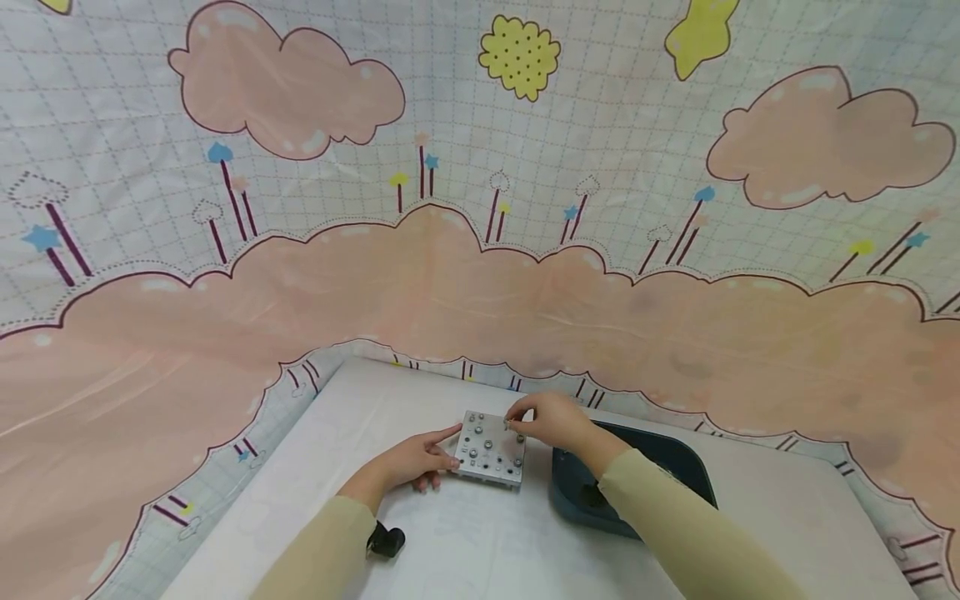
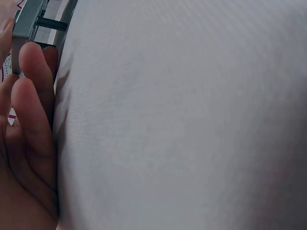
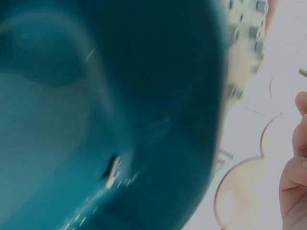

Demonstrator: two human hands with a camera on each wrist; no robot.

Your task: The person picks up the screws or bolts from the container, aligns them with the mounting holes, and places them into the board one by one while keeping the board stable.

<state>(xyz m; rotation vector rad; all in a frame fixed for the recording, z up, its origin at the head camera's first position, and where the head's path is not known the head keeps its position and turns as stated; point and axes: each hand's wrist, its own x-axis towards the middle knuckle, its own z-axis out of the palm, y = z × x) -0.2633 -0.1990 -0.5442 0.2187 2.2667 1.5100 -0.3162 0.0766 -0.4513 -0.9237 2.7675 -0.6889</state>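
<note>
A square silver metal plate (image 1: pixel 480 475) with several bolts and holes on its face lies at the middle of the white table. My left hand (image 1: pixel 401 458) grips its left side, one finger near the far corner and another digit at the near corner. Under the plate a threaded bolt (image 2: pixel 52 24) sticks out beside the fingers (image 2: pixel 33 115) in the left wrist view. Above the plate's far right corner my right hand (image 1: pixel 553 421) pinches a small metal screw (image 1: pixel 507 423). Its shank (image 3: pixel 303 72) shows past the fingertips in the right wrist view.
A dark teal bin (image 1: pixel 581 512) stands right of the plate, under my right forearm. A small metal piece (image 3: pixel 113 172) lies inside it. A black wrist device (image 1: pixel 386 540) is at my left sleeve. Cloud-patterned cloth (image 1: pixel 525 308) hangs around the table.
</note>
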